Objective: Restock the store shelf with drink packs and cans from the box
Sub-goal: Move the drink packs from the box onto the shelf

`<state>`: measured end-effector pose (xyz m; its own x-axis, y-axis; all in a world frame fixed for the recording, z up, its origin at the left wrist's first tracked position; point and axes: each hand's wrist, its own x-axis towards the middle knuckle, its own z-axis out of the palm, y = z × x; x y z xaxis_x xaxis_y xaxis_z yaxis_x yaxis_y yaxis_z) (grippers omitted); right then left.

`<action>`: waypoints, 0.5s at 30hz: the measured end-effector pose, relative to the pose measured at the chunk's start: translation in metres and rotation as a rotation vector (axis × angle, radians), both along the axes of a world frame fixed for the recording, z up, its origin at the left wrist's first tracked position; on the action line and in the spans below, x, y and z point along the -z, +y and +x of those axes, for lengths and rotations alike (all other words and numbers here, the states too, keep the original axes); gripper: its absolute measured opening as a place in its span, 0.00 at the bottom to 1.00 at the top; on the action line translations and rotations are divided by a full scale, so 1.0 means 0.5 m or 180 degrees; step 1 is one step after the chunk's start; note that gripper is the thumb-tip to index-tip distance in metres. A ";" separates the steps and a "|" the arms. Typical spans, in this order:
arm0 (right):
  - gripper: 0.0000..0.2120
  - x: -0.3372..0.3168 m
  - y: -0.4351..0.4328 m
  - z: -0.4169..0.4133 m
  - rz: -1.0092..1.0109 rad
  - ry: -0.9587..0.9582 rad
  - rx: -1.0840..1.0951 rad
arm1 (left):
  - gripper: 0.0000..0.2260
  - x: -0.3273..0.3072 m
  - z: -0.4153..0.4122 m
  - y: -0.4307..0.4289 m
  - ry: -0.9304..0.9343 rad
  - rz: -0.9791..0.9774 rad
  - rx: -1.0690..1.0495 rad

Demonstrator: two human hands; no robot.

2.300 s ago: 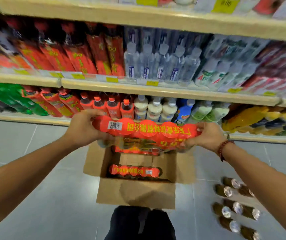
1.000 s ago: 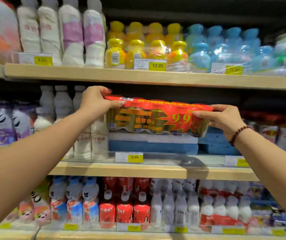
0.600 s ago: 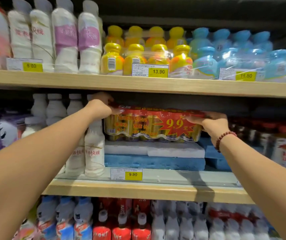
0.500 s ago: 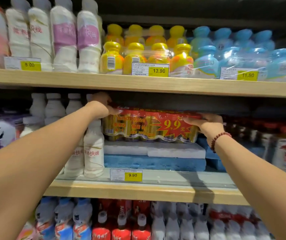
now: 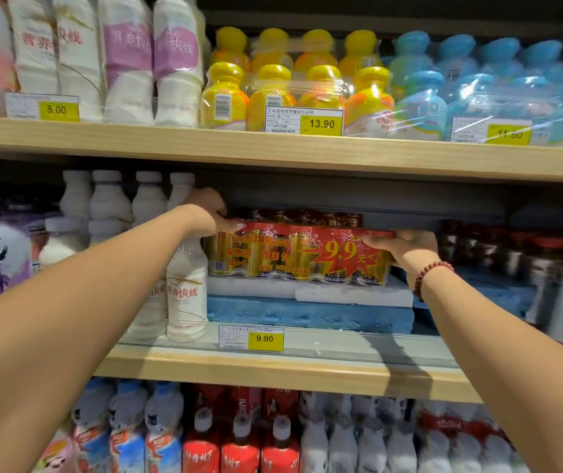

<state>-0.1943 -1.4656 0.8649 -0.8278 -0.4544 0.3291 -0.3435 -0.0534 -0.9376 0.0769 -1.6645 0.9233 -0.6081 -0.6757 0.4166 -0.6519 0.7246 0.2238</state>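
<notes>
Shrink-wrapped can pack (image 5: 293, 254) — sits on white foam slab (image 5: 249, 286) above blue foam block (image 5: 307, 314), on middle shelf (image 5: 273, 368) | left hand (image 5: 208, 213): fingers curled over pack's top left end | right hand (image 5: 406, 245): fingers curled round top right corner | white milk-drink bottle (image 5: 186, 291) just beside pack's left end — second can pack (image 5: 307, 216) close behind

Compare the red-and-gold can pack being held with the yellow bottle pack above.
The red-and-gold shrink-wrapped can pack holds straight cans; the clear-wrapped yellow bottle pack holds bulbous bottles. The can pack is gripped by the left hand and right hand; the bottle pack stands untouched. The can pack rests on white foam slabs, the bottle pack on the wooden shelf. Both are film-wrapped multipacks.
</notes>
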 end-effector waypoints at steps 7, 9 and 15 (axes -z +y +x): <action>0.38 -0.007 0.013 0.057 0.0146 -0.0040 0.0115 | 0.18 0.018 -0.005 0.004 -0.0486 -0.0235 -0.0013; 0.41 -0.005 0.012 0.052 0.0260 0.0009 0.0174 | 0.18 0.017 -0.003 0.013 -0.0641 -0.0284 -0.0029; 0.40 0.000 0.015 0.063 0.0623 0.0172 0.0247 | 0.17 0.021 -0.007 0.025 -0.1018 -0.0522 -0.0400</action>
